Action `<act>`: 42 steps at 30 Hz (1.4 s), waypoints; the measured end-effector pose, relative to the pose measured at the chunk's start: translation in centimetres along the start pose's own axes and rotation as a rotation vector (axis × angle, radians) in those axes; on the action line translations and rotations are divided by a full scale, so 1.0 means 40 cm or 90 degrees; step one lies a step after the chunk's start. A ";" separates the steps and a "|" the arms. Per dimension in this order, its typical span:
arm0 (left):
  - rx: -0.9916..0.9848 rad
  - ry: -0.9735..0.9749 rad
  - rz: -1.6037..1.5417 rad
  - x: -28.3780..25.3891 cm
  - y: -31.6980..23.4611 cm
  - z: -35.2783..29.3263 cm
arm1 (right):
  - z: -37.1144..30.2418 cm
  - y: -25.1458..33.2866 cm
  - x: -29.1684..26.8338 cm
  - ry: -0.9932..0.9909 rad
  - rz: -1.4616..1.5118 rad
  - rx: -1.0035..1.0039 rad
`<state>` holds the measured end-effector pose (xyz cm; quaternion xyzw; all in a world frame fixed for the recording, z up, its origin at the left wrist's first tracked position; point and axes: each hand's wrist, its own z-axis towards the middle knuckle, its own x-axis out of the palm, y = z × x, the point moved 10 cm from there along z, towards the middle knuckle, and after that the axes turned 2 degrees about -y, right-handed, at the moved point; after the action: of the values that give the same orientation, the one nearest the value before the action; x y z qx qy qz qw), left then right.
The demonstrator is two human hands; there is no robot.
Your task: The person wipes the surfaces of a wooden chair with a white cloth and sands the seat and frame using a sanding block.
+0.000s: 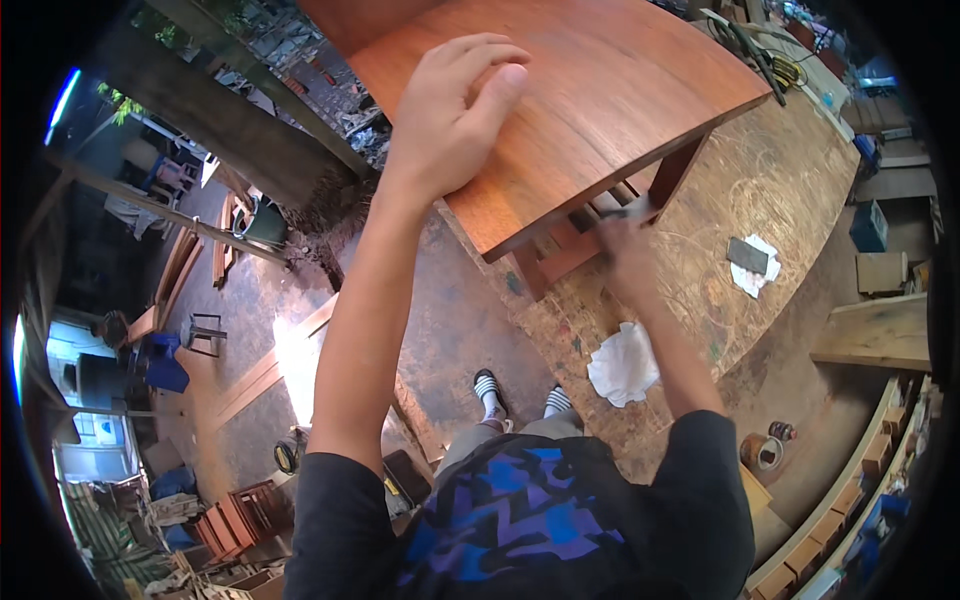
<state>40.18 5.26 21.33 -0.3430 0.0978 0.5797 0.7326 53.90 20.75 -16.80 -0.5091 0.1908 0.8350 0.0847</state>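
A reddish-brown wooden piece of furniture with a broad glossy top (600, 90) and short legs stands on a worn plywood workbench (790, 180). My left hand (455, 115) rests on that top near its left edge, its fingers loosely curved and nothing visible in them. Under the front edge, my right hand (625, 240) is beside the lower rail (575, 252), smeared by motion; whether it holds anything is hard to make out. A crumpled white cloth (622, 365) lies on the bench close to my right forearm.
Farther right on the bench, a dark grey flat pad (747, 256) lies on a white cloth piece. Cables (785, 72) are at the far right corner. A tin can (765, 453) is on the floor at right. Left are a wooden post (230, 120), planks (250, 385) and a small stool (205, 333).
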 end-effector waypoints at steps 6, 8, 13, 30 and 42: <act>-0.032 -0.008 -0.009 -0.020 0.029 -0.009 | -0.021 0.079 -0.006 0.150 0.075 -0.098; -0.024 0.001 -0.019 0.000 0.017 0.007 | 0.018 -0.150 0.011 0.056 -0.039 0.016; -0.042 -0.003 -0.007 -0.004 0.037 -0.006 | 0.044 -0.152 0.016 0.135 -0.077 0.044; -0.067 -0.010 -0.063 0.008 0.049 -0.004 | 0.064 -0.217 0.065 0.060 -0.074 0.069; -0.076 0.006 -0.066 0.021 0.052 -0.007 | -0.005 -0.149 0.047 -0.072 0.069 0.090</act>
<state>38.59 5.94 19.86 -0.3933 0.0488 0.5439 0.7397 55.18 26.03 -19.91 -0.4428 0.2713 0.8503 0.0856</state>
